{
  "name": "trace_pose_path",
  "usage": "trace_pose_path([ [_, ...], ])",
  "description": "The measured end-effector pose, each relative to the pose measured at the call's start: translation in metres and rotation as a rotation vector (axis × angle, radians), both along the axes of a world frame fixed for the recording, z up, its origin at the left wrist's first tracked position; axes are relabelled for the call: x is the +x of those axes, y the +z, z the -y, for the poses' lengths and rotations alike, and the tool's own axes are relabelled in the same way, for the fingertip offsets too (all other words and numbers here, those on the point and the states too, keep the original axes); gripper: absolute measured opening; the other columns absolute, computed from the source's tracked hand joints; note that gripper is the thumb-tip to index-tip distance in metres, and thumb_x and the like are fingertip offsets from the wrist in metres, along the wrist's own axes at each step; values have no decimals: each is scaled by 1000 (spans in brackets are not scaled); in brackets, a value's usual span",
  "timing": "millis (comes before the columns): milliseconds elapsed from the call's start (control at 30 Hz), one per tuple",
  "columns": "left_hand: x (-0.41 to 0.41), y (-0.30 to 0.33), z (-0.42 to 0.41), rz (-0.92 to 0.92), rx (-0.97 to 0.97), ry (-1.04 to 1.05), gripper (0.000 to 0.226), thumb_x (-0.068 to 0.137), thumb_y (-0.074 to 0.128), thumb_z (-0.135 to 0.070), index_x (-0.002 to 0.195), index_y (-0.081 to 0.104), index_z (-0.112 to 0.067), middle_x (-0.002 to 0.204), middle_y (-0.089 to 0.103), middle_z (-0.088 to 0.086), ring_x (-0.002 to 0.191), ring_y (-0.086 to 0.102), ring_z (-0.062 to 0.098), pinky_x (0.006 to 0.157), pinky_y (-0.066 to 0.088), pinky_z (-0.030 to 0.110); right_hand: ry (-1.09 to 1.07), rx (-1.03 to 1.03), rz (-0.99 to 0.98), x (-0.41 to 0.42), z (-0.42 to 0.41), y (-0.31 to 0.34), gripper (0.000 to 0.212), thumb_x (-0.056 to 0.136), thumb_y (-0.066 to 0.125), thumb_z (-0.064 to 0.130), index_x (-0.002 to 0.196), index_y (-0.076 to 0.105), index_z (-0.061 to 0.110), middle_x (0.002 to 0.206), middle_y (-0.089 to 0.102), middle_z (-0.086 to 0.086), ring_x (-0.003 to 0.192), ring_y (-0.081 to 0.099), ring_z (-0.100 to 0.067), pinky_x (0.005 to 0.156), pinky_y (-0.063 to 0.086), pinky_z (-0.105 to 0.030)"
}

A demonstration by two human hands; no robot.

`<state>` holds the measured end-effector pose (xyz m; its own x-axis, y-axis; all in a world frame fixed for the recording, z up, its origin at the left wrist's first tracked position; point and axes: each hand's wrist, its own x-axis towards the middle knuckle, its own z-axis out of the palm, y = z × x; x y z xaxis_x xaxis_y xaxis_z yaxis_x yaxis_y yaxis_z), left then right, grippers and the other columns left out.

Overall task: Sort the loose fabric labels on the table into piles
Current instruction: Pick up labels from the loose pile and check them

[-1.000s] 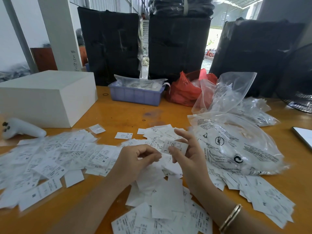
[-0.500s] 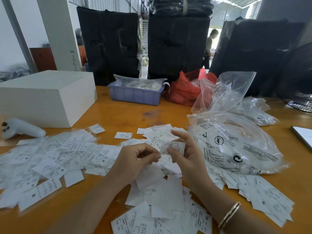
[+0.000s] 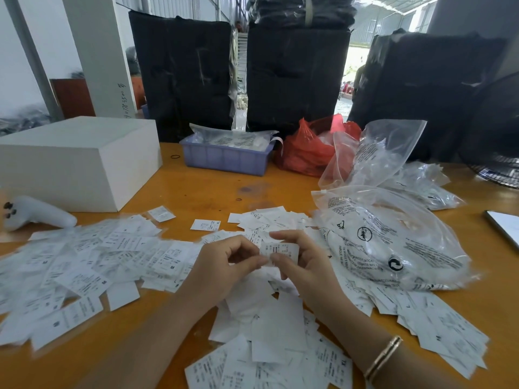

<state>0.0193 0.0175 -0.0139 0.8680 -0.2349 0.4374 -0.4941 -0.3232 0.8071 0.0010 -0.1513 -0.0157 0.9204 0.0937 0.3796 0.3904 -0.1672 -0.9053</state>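
Your table [image 3: 213,189] is smooth orange-brown wood with a soft sheen. The labels [image 3: 92,265] spread along its near edge look like thin matt white fabric with black print. Toward the right edge, the bags [image 3: 393,242] are glossy, crinkled clear plastic; the box [image 3: 78,161] is matt white.

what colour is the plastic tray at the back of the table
The tray is pale blue-purple, seen best in the head view, beside the red bag.
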Motion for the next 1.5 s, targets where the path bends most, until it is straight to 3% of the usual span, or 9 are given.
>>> trace_pose_path([
  [200, 2, 0, -2, -1, 23, 36, 11, 73, 76, -25, 71, 66, -30, 74, 67, -21, 72, 61, 1, 63, 47, 8, -65, 224, 31, 0, 4, 4, 32, 87, 61, -1, 91, 68, 30, 56, 57, 7, 54, 53, -8, 54, 45, -17],
  [333, 0, 0, 0, -16, 47, 31, 12, 68, 75, -36, 70, 63, -33, 74, 65, -25, 73, 60, -3, 64, 45, 6, -32, 154, 35, -4, -2, 4, 41, 87, 62, -1, 87, 69, 40, 62, 61, 13, 55, 56, -6, 55, 46, -16],
  [433, 1, -1, 0, -1, 51, 37, 14, 70, 76, -32, 69, 62, -33, 73, 65, -24, 73, 60, -3, 64, 45, 6, -50, 98, 45, -5, -5, 4, 44, 87, 62, 1, 87, 67, 45, 62, 61, 16, 54, 55, -4, 53, 44, -16],
  [633, 1, -1, -1, 17, 45, 9, 14, 75, 75, -25, 70, 65, -35, 75, 67, -22, 75, 61, -1, 66, 47, 7, -107, 157, 69, -6, -1, 6, 33, 87, 60, -2, 89, 65, 31, 60, 60, 12, 52, 51, -4, 50, 39, -13],
  [800, 0, 4, -2, -3, -26, -5, 9, 68, 67, -46, 68, 67, -36, 72, 69, -18, 71, 62, 1, 63, 46, 8, -96, 195, 71, -7, -2, 7, 30, 87, 60, -4, 90, 65, 26, 60, 60, 12, 53, 52, -6, 51, 41, -16],
  [1067, 1, 2, -2, 15, -24, -25, 9, 66, 64, -51, 65, 67, -43, 72, 69, -20, 72, 63, 0, 63, 45, 6, -93, 91, 86, -8, -4, 6, 48, 87, 62, 0, 86, 65, 48, 65, 62, 16, 55, 56, -5, 52, 45, -18],
  [1200, 1, 2, -1, 8, -9, -34, 9, 66, 64, -49, 68, 67, -41, 72, 68, -23, 72, 63, -2, 62, 44, 4, -104, 76, 110, -8, -4, 6, 48, 88, 61, 1, 88, 64, 49, 65, 62, 16, 54, 53, -4, 52, 42, -15],
  [1500, 1, 1, -2, 21, -8, -48, 12, 68, 65, -48, 69, 66, -37, 70, 68, -19, 69, 62, 3, 62, 45, 8, -64, -33, 114, -8, -4, 5, 46, 88, 61, 4, 88, 64, 49, 66, 61, 17, 55, 55, -8, 52, 45, -25],
])
